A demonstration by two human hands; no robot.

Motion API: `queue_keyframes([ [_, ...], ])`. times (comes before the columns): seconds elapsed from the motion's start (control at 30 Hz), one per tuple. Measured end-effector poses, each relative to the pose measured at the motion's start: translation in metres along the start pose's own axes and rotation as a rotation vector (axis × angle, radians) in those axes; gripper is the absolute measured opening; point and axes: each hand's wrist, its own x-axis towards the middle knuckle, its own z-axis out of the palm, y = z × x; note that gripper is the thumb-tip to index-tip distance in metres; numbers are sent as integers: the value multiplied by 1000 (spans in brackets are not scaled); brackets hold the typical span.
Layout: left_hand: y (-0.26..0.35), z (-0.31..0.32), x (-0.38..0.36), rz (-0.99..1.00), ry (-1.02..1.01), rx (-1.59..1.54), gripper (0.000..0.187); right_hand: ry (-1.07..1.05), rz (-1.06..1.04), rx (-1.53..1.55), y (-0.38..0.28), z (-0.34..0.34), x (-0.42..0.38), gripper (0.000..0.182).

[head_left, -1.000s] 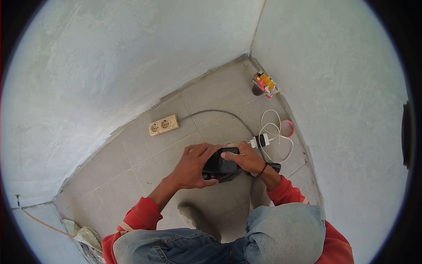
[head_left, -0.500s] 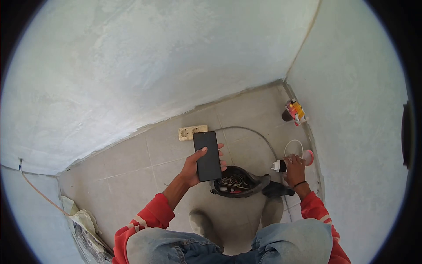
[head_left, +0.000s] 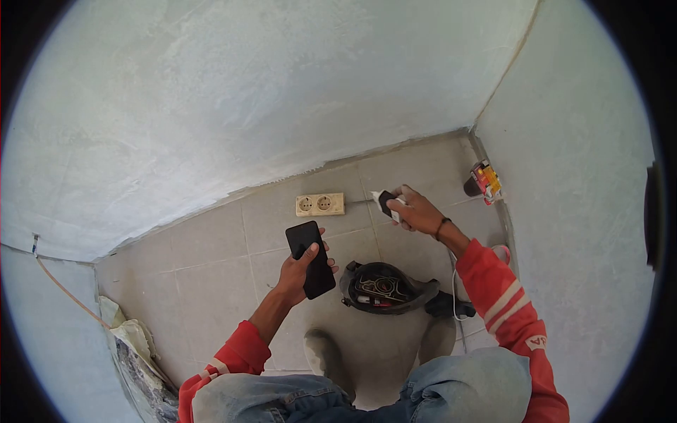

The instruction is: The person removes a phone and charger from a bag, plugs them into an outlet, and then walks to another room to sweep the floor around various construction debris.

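Note:
My left hand [head_left: 296, 275] is closed round a black smartphone [head_left: 310, 262], thumb across its dark front. To the right and higher up, my right hand [head_left: 415, 210] grips a black-and-white charger plug [head_left: 386, 202], its prongs pointing left. A cream two-outlet socket block [head_left: 320, 204] lies on the floor just left of the charger, apart from it. The socket's grey cord passes behind my right hand. A white cable [head_left: 455, 282] hangs down below my right forearm.
An open black bag [head_left: 381, 287] with wires and small tools sits between my feet. A red-and-yellow packet [head_left: 486, 181] and a dark cup [head_left: 472, 186] stand by the right wall. A crumpled sheet [head_left: 137, 345] lies at the left, below a thin brown hose [head_left: 70, 299].
My right hand has carried the charger up and left from near the right wall to beside the socket block. The phone has moved down and left, uncovering the block.

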Motion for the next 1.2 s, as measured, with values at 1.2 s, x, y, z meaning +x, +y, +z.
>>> queue_keyframes([
  [1.2, 4, 5, -43, -34, 54, -142, 64, -93, -236, -1176, -111, 141, 143, 29],
])
